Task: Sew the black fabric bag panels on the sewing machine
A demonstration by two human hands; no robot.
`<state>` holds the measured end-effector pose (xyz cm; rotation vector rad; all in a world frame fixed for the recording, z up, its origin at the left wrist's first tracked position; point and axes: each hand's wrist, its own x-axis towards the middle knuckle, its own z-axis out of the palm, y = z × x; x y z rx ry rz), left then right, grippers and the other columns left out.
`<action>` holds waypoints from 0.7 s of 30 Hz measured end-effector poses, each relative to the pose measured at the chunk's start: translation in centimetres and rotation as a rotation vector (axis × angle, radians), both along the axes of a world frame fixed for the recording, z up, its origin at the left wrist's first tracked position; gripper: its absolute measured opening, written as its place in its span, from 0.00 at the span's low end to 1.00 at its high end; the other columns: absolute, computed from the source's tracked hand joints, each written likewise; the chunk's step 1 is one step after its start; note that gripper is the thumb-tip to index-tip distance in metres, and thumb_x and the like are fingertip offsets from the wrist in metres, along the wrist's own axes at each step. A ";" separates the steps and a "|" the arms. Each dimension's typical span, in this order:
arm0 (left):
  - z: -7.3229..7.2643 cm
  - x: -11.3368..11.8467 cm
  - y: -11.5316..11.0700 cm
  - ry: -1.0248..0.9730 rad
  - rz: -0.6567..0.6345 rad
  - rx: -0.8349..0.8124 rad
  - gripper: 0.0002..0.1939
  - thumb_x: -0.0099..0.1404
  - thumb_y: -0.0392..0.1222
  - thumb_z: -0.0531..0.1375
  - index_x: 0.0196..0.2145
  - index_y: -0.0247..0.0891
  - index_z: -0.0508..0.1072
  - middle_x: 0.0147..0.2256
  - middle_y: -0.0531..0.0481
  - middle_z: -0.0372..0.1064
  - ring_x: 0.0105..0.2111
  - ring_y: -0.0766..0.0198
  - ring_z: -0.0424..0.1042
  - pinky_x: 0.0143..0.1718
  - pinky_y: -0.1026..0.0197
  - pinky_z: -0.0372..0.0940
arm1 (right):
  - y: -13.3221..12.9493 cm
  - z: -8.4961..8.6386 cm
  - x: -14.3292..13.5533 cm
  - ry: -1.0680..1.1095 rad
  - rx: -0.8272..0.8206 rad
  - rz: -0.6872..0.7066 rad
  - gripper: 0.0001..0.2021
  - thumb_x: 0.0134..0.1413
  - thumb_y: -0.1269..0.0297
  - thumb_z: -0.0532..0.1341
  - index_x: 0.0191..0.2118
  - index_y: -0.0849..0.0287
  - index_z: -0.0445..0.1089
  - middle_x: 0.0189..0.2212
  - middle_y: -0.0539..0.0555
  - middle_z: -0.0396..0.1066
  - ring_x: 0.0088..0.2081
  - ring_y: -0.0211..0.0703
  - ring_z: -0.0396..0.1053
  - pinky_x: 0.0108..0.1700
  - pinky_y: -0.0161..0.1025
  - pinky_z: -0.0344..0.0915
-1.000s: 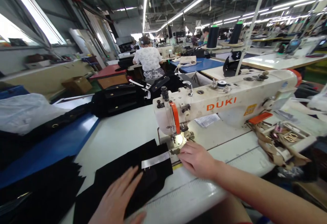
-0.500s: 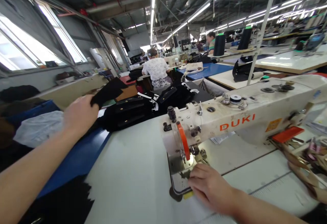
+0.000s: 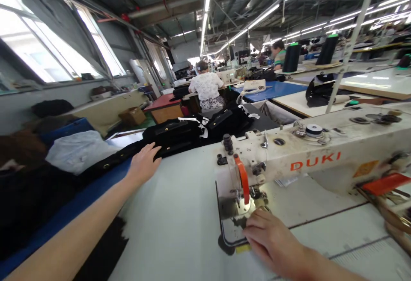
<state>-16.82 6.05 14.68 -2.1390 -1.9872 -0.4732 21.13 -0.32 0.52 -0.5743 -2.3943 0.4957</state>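
Observation:
My left hand [image 3: 144, 164] reaches over the far left edge of the pale table, fingers apart and holding nothing, beside a long heap of black fabric pieces [image 3: 170, 132]. At the plate of a white sewing machine [image 3: 276, 157] is my right hand [image 3: 265, 234], its fingers pressed together just in front of the needle area. What those fingers pinch, if anything, is hidden. A lit needle plate [image 3: 244, 206] shows behind them, below the orange guard [image 3: 243, 180].
More black fabric [image 3: 105, 246] lies at the lower left. A crumpled whitish bag [image 3: 77, 150] rests at the left. Ahead, a person in a white patterned top [image 3: 207, 87] sits at another machine. A metal pole [image 3: 353, 41] rises at the right.
The black piece that my left hand held is gone from it, and its fingers have opened. That hand is lower and further right. The view has turned slightly left; my right hand stays by the needle.

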 end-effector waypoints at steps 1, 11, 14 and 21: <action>0.1 -1.2 -2.0 -0.004 0.059 -0.014 0.22 0.66 0.54 0.56 0.50 0.37 0.70 0.51 0.42 0.69 0.49 0.51 0.70 0.51 0.45 0.65 | -0.1 0.1 0.2 0.002 -0.008 0.003 0.10 0.60 0.74 0.52 0.34 0.58 0.70 0.30 0.55 0.69 0.35 0.44 0.64 0.39 0.39 0.62; -3.2 -9.8 -24.7 -0.053 0.364 -0.232 0.23 0.56 0.58 0.59 0.44 0.43 0.76 0.46 0.45 0.76 0.45 0.47 0.75 0.49 0.49 0.69 | -0.7 -0.4 0.6 0.004 0.023 0.018 0.12 0.62 0.73 0.52 0.40 0.57 0.73 0.33 0.57 0.71 0.36 0.45 0.68 0.39 0.41 0.67; -4.0 -9.3 -25.3 -0.005 0.319 -0.184 0.21 0.59 0.57 0.56 0.42 0.44 0.77 0.45 0.44 0.76 0.45 0.48 0.75 0.50 0.50 0.68 | -0.7 -0.5 0.6 -0.018 0.041 0.005 0.12 0.62 0.72 0.52 0.39 0.57 0.73 0.33 0.57 0.71 0.36 0.45 0.68 0.39 0.41 0.67; -2.8 -8.3 -22.1 0.104 0.405 -0.169 0.20 0.62 0.54 0.51 0.31 0.42 0.79 0.36 0.42 0.78 0.35 0.49 0.77 0.39 0.53 0.70 | -0.9 -0.2 0.7 -0.030 0.076 -0.025 0.13 0.63 0.70 0.51 0.38 0.59 0.74 0.33 0.57 0.71 0.37 0.45 0.67 0.40 0.42 0.67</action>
